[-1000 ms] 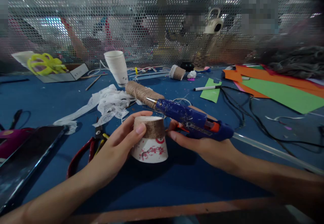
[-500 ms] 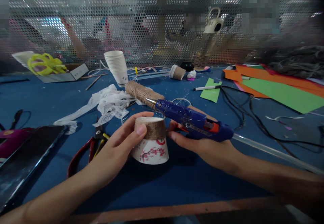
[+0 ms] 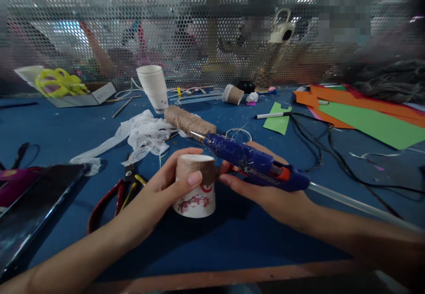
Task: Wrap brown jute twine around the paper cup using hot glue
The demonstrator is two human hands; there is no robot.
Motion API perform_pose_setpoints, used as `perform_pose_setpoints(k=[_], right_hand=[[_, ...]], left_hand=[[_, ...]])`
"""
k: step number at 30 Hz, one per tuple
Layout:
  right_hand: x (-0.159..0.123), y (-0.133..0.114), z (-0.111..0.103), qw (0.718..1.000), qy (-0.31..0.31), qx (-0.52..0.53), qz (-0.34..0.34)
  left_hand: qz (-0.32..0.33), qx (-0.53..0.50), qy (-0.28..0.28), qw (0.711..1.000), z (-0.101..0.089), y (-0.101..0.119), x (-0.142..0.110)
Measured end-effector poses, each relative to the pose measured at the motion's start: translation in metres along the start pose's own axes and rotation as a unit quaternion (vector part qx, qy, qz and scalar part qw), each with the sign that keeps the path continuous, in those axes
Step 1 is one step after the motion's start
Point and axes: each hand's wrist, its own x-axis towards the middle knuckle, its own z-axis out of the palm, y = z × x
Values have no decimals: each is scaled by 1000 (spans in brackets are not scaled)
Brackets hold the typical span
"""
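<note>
A: Perforated screen (image 3: 186, 32) across the bg, blue table (image 3: 232, 252) below. Where's the cup (image 3: 199, 196) re the grip?

B: Right in it. L hand (image 3: 159, 183) is clamped on it, thumb across the near side, other fingers round the far side. Twine band (image 3: 207, 166) at the top end, blossom print (image 3: 195, 203) under. Can't tell if the bottom touches the table

A: & R hand (image 3: 265, 192)?

B: Closed round the glue gun (image 3: 241, 153), to the R of the cup. Fingertips just beside the twine band, can't tell if touching. Nozzle (image 3: 198, 136) sticks out L, above & beyond the cup, clear glue stick (image 3: 348, 203) out the back end

A: What's near the grip?

B: Twine spool (image 3: 187, 119) just beyond, partly behind the nozzle in view. White lace (image 3: 142, 132) beyond L hand, red-handled pliers (image 3: 129, 174) just L of it, phone-like slab (image 3: 40, 201) further L. Cup stack (image 3: 152, 88) farther back, past the lace

A: R side?

B: Small green paper (image 3: 277, 124) w/ a pen (image 3: 270, 115) partly on it, beyond R hand; orange & green sheets (image 3: 375, 121) well off to the R
</note>
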Motion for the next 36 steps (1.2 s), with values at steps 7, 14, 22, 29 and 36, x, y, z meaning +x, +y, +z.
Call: perform_pose_setpoints(k=[7, 14, 22, 29, 36], right_hand=[[3, 0, -2, 999, -11, 32, 10], [5, 1, -5, 999, 20, -32, -3], [8, -1, -8, 992, 69, -95, -39], [7, -2, -12, 988, 88, -117, -49], [-2, -3, -26, 997, -51, -65, 11]], left_hand=[[-27, -40, 44, 998, 0, 2, 3], [-26, -34, 31, 999, 3, 7, 6], [-89, -25, -123, 988, 0, 5, 3], [-55, -18, -68, 996, -1, 8, 5], [-12, -34, -11, 999, -2, 9, 5]])
